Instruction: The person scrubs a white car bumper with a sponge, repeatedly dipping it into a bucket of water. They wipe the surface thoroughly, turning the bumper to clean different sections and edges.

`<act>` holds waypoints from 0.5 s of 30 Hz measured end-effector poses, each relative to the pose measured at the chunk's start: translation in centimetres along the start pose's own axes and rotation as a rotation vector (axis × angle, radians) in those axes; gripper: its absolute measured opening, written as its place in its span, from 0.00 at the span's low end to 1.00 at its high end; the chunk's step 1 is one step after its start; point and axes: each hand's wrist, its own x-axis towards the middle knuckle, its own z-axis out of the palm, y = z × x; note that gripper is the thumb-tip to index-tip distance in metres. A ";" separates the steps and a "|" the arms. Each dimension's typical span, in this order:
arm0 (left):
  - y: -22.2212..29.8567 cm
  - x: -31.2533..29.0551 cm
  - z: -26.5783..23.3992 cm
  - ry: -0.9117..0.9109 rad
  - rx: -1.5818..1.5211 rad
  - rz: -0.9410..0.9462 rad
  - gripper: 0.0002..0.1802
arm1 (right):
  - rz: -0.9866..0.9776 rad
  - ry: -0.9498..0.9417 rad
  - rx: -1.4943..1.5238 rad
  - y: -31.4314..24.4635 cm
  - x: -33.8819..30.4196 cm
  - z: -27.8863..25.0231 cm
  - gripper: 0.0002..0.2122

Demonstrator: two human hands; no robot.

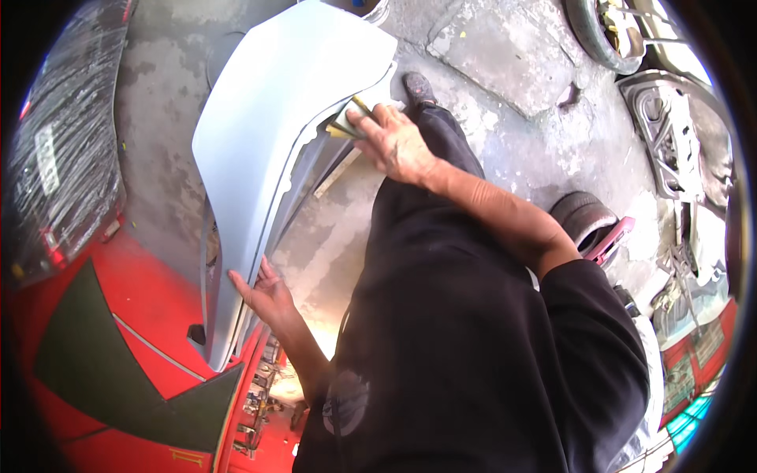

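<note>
Left hand (272,298): left of centre, thumb spread
Right hand (392,146): upper middle, fingers bent
Right forearm (501,209): bare, slanting

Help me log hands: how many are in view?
2: left hand touching the pale panel toward its narrow end; right hand holding a yellow-edged pad by the panel's edge. No others show.

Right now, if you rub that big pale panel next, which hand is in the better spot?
Probably the right hand: it holds the yellow-edged pad at the curved edge of the pale panel. The left hand shows no pad and touches the panel's narrow end, better for steadying.
</note>
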 end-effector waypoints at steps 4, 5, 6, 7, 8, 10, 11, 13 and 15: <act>-0.9 -1.7 1.2 0.022 0.068 0.094 0.30 | 0.215 0.050 0.037 3.4 -0.6 -0.7 0.26; -1.0 -1.7 1.5 0.034 0.093 0.129 0.31 | 0.235 0.055 0.004 3.2 -0.1 -0.8 0.26; -0.8 -1.2 1.1 0.006 0.080 0.114 0.31 | 0.268 0.016 0.019 1.2 0.5 -0.7 0.26; -0.5 -1.0 1.4 -0.011 0.087 0.115 0.30 | 0.212 0.000 0.045 -0.4 0.6 0.5 0.26; -0.6 -0.9 1.7 -0.023 0.086 0.116 0.29 | 0.142 0.020 0.037 -3.8 1.8 1.2 0.27; -0.4 -1.1 1.6 -0.020 0.085 0.113 0.28 | 0.036 0.016 0.042 -6.6 2.4 1.3 0.28; -0.2 -1.3 1.5 -0.009 0.082 0.113 0.28 | -0.002 -0.003 0.054 -6.5 1.9 1.0 0.29; -0.2 -1.1 1.4 0.005 0.080 0.116 0.28 | 0.004 -0.058 0.098 -5.6 1.7 0.3 0.29; -0.6 -1.3 1.3 0.020 0.097 0.123 0.28 | 0.106 -0.138 0.171 -3.5 2.0 -0.5 0.29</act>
